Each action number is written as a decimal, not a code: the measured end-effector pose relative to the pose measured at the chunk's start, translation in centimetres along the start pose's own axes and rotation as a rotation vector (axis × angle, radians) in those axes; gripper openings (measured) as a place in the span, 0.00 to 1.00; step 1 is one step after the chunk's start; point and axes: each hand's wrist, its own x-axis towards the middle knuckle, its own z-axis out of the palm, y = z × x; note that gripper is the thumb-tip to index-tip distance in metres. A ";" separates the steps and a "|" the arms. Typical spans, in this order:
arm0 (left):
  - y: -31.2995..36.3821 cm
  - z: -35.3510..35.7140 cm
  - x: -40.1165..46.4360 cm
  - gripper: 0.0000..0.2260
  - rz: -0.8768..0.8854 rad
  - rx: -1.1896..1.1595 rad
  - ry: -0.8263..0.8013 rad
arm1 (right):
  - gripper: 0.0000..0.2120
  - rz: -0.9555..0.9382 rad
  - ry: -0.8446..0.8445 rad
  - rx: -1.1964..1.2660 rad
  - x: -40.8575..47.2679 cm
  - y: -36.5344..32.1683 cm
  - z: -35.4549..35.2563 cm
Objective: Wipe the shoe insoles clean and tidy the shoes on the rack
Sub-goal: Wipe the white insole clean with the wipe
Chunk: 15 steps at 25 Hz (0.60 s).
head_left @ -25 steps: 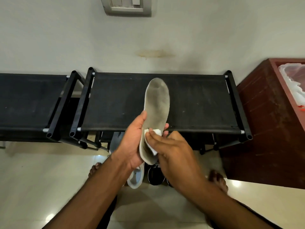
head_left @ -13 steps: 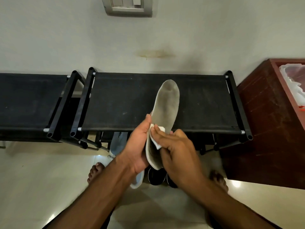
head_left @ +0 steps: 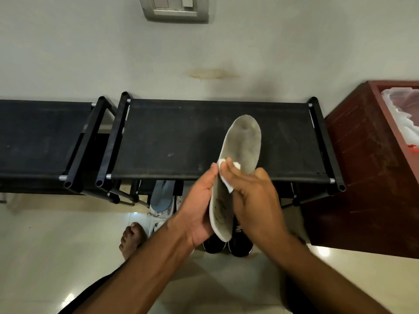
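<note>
A grey, dirt-stained insole [head_left: 243,146] stands nearly upright above the black shoe rack [head_left: 181,137], its toe tilted to the right. My left hand [head_left: 199,205] grips its heel half from the left. My right hand [head_left: 251,198] pinches a small white wipe [head_left: 229,175] against the middle of the insole. On the floor below lie a white shoe with a blue insole [head_left: 162,198] and a pair of black shoes [head_left: 229,244], partly hidden by my hands.
A second black rack [head_left: 40,141] stands to the left. A red-brown cabinet [head_left: 362,168] with a plastic-lined bin [head_left: 403,114] is at the right. My bare feet [head_left: 131,239] stand on the glossy tiled floor. A switch plate [head_left: 174,7] is on the wall.
The insole's toe has swung to the right. My right hand with the wipe has slid up along the insole.
</note>
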 end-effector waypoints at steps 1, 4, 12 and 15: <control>-0.7 0.3 0.0 0.23 -0.015 0.037 -0.005 | 0.22 0.007 0.045 -0.038 0.8 0.8 -0.6; -0.8 0.5 0.0 0.23 -0.027 0.038 -0.011 | 0.23 0.067 0.061 -0.014 0.9 0.5 -1.0; -0.8 0.4 0.1 0.23 0.012 0.169 -0.011 | 0.23 0.049 0.042 -0.044 1.4 1.9 -2.0; -0.8 0.4 0.3 0.23 0.017 0.145 -0.001 | 0.22 0.086 -0.001 0.017 1.0 1.5 -1.6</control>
